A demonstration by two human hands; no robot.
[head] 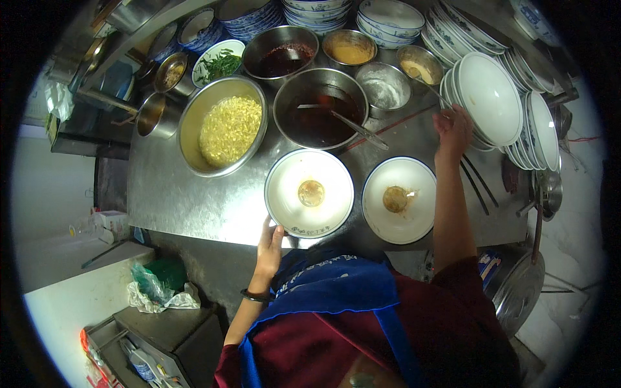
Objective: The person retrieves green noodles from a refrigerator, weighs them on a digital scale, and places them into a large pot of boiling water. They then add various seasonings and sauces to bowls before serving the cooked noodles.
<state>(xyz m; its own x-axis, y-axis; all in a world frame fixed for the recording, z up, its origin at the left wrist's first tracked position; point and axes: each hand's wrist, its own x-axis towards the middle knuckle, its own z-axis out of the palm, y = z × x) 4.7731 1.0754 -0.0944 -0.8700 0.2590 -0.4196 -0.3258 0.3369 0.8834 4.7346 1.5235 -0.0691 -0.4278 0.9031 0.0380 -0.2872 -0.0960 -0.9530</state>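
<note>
My left hand (269,250) grips the lower left rim of a white bowl (335,194), which has writing near its edge and a small pool of brownish seasoning at its bottom. My right hand (454,128) holds the thin handle of a metal spoon (429,89). The spoon's far end rests in a small steel bowl (405,54) of pale yellowish seasoning. Between my arms stands a second white bowl (378,220), also with brown seasoning at its bottom and partly hidden by my right forearm.
Steel table (194,203) carries a basin (262,131) of bean sprouts, a pot (280,116) of dark liquid with a ladle (361,130), and a bowl (383,72) of white powder. Stacked white bowls (490,102) stand right, beside black chopsticks (473,186). A saucepan (165,119) sits left.
</note>
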